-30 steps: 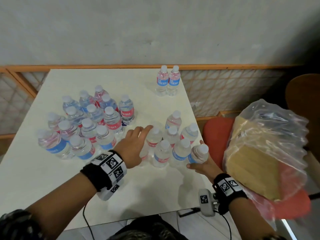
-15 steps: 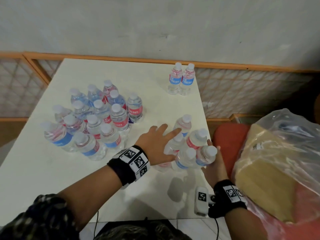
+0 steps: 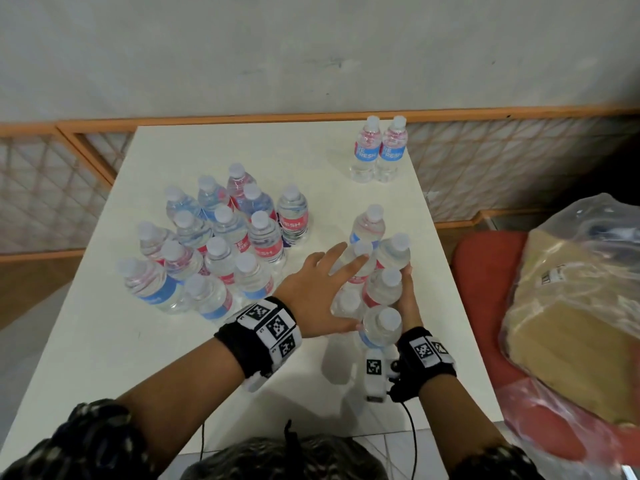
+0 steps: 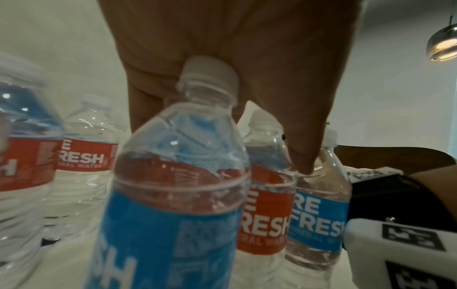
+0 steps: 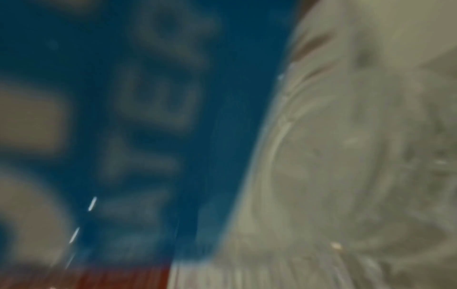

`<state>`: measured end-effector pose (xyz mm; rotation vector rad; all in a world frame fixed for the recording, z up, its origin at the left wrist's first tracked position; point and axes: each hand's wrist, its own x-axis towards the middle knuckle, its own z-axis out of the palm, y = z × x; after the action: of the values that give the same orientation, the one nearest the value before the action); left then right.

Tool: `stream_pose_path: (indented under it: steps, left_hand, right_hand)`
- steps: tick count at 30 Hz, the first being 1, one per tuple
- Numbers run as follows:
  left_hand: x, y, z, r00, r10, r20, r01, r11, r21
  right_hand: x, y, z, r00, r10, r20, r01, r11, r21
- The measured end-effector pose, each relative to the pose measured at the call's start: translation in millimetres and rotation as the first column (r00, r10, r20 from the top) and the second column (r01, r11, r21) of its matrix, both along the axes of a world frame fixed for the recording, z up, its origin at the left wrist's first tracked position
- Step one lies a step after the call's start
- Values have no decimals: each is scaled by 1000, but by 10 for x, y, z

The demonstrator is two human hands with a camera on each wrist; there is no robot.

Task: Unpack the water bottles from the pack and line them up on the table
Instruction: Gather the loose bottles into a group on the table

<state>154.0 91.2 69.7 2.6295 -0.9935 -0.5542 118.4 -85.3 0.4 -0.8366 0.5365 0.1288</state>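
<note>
Small clear water bottles with red or blue labels stand on the white table [image 3: 104, 341]. A tight cluster of several bottles [image 3: 382, 289] stands near the right edge, squeezed between my hands. My left hand [image 3: 322, 289] presses its left side with straight, spread fingers. My right hand [image 3: 408, 299] lies flat along its right side. In the left wrist view a blue-label bottle [image 4: 173, 195] stands under my palm, its cap against it, and my thumb [image 4: 304, 156] touches another bottle. A blurred blue label [image 5: 173, 117] fills the right wrist view.
A bigger group of several bottles [image 3: 225, 244] stands at the table's left middle. Two bottles [image 3: 379, 150] stand at the far right corner. A plastic bag with cardboard [image 3: 571, 306] lies on a red chair [image 3: 481, 289] to the right.
Both hands have closed in on the right cluster and pressed its bottles from a loose spread into a tight bunch. The other bottles have stayed put.
</note>
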Motion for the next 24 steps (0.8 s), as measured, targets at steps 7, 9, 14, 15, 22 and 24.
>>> stream_pose_path:
  steps: [7,9,14,15,22,24]
  left_hand:
    - [57,276,-51,1000,-3,10,3,998,-69]
    - [35,342,-52,1000,14,26,-12,997,-80]
    - [-11,552,-67,987,-4,163,15,998,-68]
    - [-9,596,-77,979,-6,203,19,998,-60]
    - [-52,798,-124,953,-28,302,32,999,-11]
    - [-57,831,-119,955,-2,298,7,1000,-17]
  right_hand:
    - [72,342,-128,997,-76,20,77,997,-22]
    - [121,440,-125,994,-89,65,97,987,-132]
    - [240,569,-556,996,-86,-26,74,952,-297]
    - [261,600,-633,997,-61,-44,46,960,-276]
    - [442,863,-954,1000,20,-12,-22,960,-279]
    - [413,978,-630,999,39,7,-35,958,-284]
